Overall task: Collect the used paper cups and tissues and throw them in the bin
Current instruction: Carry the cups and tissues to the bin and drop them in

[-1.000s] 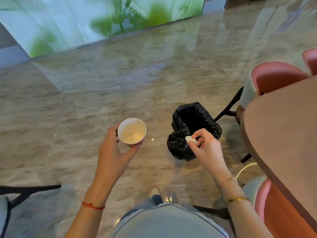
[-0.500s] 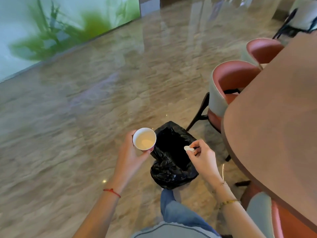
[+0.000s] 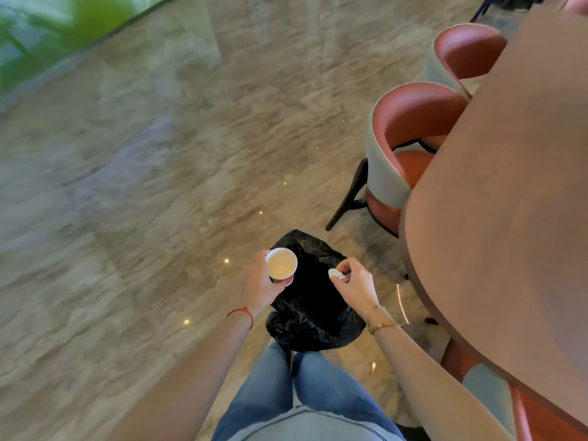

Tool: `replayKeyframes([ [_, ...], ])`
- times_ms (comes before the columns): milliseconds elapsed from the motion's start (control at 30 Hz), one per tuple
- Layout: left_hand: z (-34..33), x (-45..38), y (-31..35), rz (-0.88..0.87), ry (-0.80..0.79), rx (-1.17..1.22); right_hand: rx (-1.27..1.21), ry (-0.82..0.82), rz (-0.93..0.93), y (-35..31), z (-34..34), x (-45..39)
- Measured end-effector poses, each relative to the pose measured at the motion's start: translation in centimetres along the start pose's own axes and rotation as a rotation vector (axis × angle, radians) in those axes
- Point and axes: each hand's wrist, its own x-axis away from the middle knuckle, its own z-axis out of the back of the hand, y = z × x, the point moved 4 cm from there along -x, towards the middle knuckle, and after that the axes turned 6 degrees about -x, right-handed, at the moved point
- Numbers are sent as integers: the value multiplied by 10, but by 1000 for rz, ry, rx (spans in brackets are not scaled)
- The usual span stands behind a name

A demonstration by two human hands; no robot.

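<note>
A bin lined with a black bag (image 3: 313,316) stands on the marble floor just in front of my legs. My left hand (image 3: 261,283) grips a white paper cup (image 3: 281,263) upright over the bin's left rim. My right hand (image 3: 354,283) pinches a small crumpled white tissue (image 3: 334,274) between thumb and fingers above the bin's right side. Both hands hover over the open bag, a little apart from each other.
A large brown table (image 3: 509,202) fills the right side. Two pink and grey chairs (image 3: 404,148) are tucked against it beyond the bin. Polished marble floor (image 3: 143,186) spreads to the left, with a green wall panel at the far top left.
I have stepped closer, so the bin now lies directly under my hands. Both hands moved over its opening, still holding the cup and the tissue.
</note>
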Motion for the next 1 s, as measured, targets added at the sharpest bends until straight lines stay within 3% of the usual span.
replayKeyframes([
  [167, -20, -30, -10, 56, -207, 22, 1, -53, -132, 18, -9, -14],
  [267, -13, -38, -9, 34, -243, 9, 9, -33, -143, 16, -4, -11],
  [667, 103, -4, 28, -316, -40, -301, 207, 139, 179, -65, 60, 28],
  [1000, 134, 24, 47, -387, 44, -325, 242, 212, 187, -77, 82, 65],
])
